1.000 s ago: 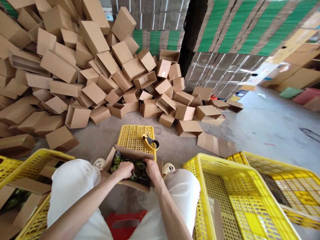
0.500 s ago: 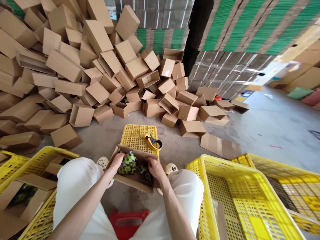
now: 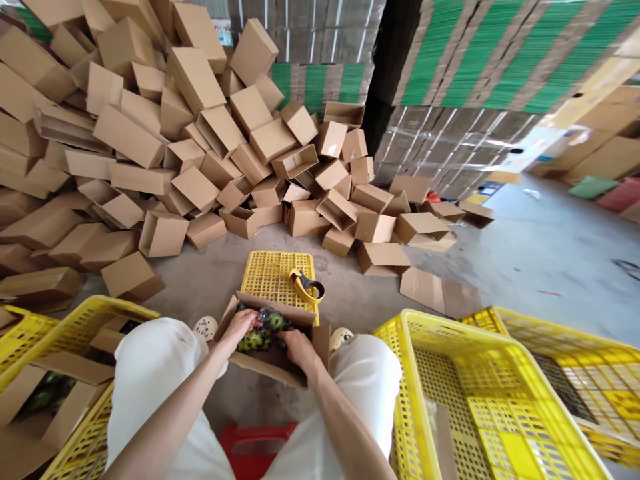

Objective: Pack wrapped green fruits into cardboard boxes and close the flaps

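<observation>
The clear-plastic-wrapped green produce [image 3: 256,339] is touched by the left hand [image 3: 243,326] and the right hand [image 3: 297,347], held slightly apart; whether fingers are clamped cannot be told. It is contained in an open brown cardboard box [image 3: 273,368], lower centre, opening upward, long axis slanted gently down rightward. A yellow-and-black tape dispenser [image 3: 306,287] is placed beyond.

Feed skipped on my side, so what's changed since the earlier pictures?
The right hand has moved left from the box's far rim onto the bagged green produce, whose right-hand part has shifted left. The left hand stays at the produce. Tape dispenser and yellow crate unchanged.
</observation>
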